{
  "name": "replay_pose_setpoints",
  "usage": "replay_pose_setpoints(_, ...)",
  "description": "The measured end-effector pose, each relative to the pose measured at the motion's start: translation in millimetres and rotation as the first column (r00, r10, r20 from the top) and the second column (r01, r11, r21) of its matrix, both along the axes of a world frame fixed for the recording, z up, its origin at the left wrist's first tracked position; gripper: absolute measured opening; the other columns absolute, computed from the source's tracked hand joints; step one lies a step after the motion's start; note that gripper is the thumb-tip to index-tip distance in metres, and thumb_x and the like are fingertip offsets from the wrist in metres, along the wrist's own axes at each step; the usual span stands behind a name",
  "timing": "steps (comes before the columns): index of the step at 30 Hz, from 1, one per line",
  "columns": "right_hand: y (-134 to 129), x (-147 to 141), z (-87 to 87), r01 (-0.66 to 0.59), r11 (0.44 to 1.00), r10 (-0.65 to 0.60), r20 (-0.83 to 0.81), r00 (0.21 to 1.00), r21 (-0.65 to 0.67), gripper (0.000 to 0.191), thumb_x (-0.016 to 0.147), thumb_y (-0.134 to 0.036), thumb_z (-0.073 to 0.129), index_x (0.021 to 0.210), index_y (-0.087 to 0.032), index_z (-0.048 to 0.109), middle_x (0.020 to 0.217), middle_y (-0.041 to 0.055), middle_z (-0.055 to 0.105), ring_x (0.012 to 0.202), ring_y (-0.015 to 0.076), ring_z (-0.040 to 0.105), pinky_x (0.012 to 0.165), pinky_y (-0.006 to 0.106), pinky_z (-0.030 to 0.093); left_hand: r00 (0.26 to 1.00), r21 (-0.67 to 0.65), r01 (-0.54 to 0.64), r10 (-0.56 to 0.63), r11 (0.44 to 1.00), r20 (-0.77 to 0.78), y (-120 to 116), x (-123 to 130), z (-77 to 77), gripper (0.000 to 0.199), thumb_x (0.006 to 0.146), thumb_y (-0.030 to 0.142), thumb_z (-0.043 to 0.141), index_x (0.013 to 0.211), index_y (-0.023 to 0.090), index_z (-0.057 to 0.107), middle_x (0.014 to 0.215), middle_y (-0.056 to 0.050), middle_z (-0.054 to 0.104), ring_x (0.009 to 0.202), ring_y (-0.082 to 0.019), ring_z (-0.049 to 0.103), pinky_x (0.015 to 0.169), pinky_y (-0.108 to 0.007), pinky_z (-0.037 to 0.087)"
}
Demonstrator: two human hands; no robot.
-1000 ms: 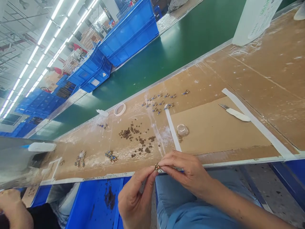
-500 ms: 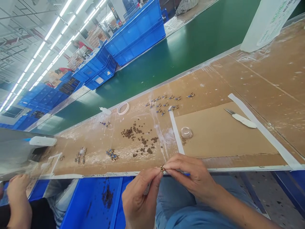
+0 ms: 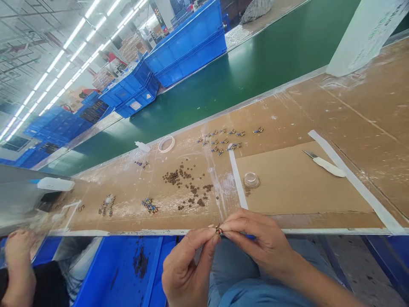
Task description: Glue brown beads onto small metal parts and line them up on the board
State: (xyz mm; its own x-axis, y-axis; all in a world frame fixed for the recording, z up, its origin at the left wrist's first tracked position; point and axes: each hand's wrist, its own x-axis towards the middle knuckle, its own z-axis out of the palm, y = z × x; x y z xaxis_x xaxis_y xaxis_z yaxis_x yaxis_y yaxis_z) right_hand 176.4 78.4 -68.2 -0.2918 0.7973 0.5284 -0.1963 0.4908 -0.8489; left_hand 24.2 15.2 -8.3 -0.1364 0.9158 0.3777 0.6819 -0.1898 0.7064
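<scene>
My left hand (image 3: 189,261) and my right hand (image 3: 260,241) meet at the table's front edge. Between both sets of fingertips is a tiny painted figurine (image 3: 219,230), mostly covered by the fingers; bits of gold and red show. Beyond the hands lies a scattered pile of small dark brown discs (image 3: 172,177). To the left is a cluster of small blue and gold figurines (image 3: 149,205). More such figurines (image 3: 224,141) stand or lie in loose rows farther back. A clear plastic cup (image 3: 251,180) rests on the cardboard to the right.
A white-handled knife (image 3: 329,166) lies on the cardboard sheet (image 3: 297,187). A tape roll (image 3: 166,144) and a white bottle (image 3: 142,146) are at the back. Behind runs a green conveyor belt (image 3: 255,72) beside blue crates (image 3: 188,47). A co-worker's arm (image 3: 19,260) is at far left.
The view has tilted slightly. Both my hands stay together at the fingertips, and the small piece between them is turned a little, with red now showing. The co-worker's hand has shifted slightly.
</scene>
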Motion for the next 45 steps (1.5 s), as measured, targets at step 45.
replay_pose_setpoints(45,-1,6,3.6,-0.097,0.995,0.097,-0.036,0.995,-0.019,0.014,0.092,-0.011,0.062,0.102,-0.018,0.069,0.088,0.0038,0.071,0.081,0.0107,0.067,0.073,0.019,0.054,0.992,0.145,0.081,-0.065,0.986,-0.111,-8,-3,1.7,0.03,0.077,0.001,0.071,0.1,0.02,0.072,0.095,0.0,0.079,0.084,-0.012,0.075,0.084,-0.019,0.061)
